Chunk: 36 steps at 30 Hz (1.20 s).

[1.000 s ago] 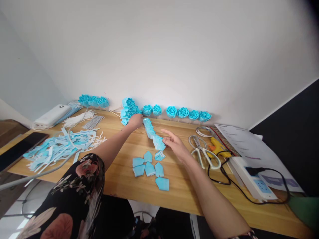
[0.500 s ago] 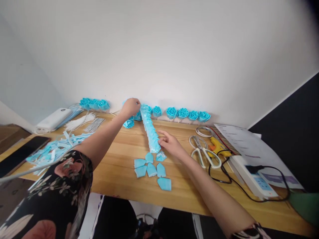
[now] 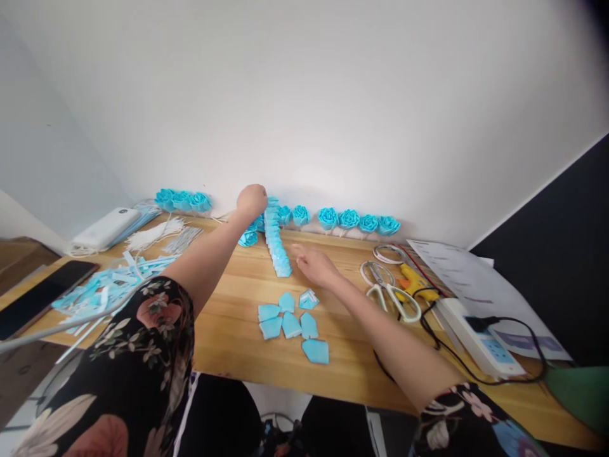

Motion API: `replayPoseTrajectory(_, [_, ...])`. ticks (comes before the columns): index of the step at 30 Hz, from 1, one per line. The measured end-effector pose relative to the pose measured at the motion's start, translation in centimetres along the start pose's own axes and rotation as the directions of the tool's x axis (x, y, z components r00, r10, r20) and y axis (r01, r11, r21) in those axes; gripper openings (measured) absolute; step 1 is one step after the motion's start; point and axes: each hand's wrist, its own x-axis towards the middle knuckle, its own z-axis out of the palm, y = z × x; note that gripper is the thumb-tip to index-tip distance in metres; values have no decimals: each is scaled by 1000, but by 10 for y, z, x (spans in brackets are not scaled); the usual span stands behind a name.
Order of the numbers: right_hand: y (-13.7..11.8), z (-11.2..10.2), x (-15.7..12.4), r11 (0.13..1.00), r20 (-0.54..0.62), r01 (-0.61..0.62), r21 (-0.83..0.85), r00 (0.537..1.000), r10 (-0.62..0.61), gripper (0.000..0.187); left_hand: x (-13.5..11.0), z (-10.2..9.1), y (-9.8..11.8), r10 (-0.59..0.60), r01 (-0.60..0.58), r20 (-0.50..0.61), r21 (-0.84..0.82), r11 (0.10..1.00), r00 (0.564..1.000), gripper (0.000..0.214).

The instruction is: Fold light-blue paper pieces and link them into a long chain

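Observation:
A long strip of overlapping light blue petals (image 3: 276, 246) hangs above the wooden table, its lower end toward me. My left hand (image 3: 253, 202) is closed at the upper end of this strip; the fingertips are hidden behind the hand. Just right of the strip, my right hand (image 3: 314, 264) has its fingers partly stretched out, with a small gap to the petals. Several loose blue petal pieces (image 3: 291, 325) lie below on the table, one folded piece (image 3: 309, 299) among them.
Blue flowers (image 3: 349, 219) line the wall. Scissors (image 3: 392, 295), a yellow glue gun (image 3: 419, 282), a power strip (image 3: 480, 339) and papers (image 3: 476, 298) lie right. Left are a phone (image 3: 45, 295), blue scraps (image 3: 111, 285), white strings (image 3: 155, 235) and a power bank (image 3: 105, 228).
The petal strip has shifted left and its lower end has risen away from the loose pieces. My right hand has come off its lower end and moved slightly up and left.

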Motion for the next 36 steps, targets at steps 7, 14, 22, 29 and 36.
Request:
replayPoseTrajectory(7, [18, -27, -23, 999, -28, 32, 19, 999, -32, 42, 6, 6, 7, 33, -40, -72, -96, 995, 997, 35])
replayPoseTrajectory(14, [23, -46, -58, 992, -43, 58, 113, 998, -54, 37, -4, -2, -5, 26, -40, -64, -223, 974, 998, 29])
replayPoseTrajectory(22, [1, -48, -82, 981, 49, 138, 133, 988, -146, 36, -11, -14, -12, 25, -28, -15, -337, 941, 1000, 28])
replayPoseTrajectory(29, [-29, -59, -99, 972, 14, 201, 123, 979, -204, 36, -7, 1, -1, 0, -1, -30, -16, 1000, 1000, 31])
replayPoseTrajectory(36, [-104, -91, -159, 836, 65, 520, 178, 841, -537, 40, -10, -10, -1, 28, -21, 43, -150, 988, 999, 32])
